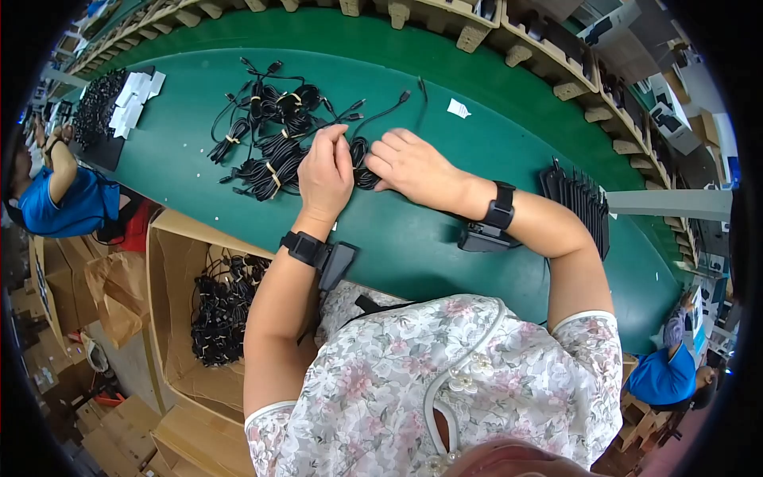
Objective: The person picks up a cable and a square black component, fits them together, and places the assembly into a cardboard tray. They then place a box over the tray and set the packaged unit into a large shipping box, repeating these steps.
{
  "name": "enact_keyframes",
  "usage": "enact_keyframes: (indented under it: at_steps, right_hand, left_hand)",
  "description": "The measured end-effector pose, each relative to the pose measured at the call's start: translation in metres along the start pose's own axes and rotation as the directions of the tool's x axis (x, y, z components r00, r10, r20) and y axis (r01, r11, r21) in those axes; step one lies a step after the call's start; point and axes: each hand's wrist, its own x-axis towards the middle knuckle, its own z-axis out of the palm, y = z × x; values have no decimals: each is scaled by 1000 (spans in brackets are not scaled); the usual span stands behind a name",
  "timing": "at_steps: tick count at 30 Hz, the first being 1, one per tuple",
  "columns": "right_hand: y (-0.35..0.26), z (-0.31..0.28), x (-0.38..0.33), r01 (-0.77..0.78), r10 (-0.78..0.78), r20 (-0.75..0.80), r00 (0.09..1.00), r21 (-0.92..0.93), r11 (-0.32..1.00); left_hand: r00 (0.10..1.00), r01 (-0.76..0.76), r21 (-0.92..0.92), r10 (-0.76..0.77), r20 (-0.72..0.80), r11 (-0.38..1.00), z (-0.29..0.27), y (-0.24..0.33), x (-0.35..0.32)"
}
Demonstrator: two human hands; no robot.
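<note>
A coiled black cable [360,156] lies on the green table between my hands, its free end with the plug running off toward the far right. My left hand [324,173] is closed at the coil's left side, thumb and fingers drawn together, and its fingertips are partly hidden. From the right, my right hand [409,165] curls its fingers over the coil. Beside my left hand lies a pile of black cable bundles [274,143], several held by pale ties, with plugs sticking out.
A cardboard box [171,262] with more cables stands below the table at left. A row of black, flat pieces [574,199] stands at right. A white paper scrap [458,108] lies beyond my hands. Trays [548,48] line the far edge. People in blue work at both ends.
</note>
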Motion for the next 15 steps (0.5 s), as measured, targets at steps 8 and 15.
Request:
enact_keyframes:
  at_steps: [8, 15]
  right_hand:
    - [13, -7, -8, -322, 508, -30, 861, 740, 590]
    - [-38, -128, -14, -311, 363, -253, 897, 225, 924]
  left_hand:
    - [996, 77, -176, -84, -29, 981, -1, -7, 3]
    - [926, -366, -112, 350, -138, 924, 0, 62, 1]
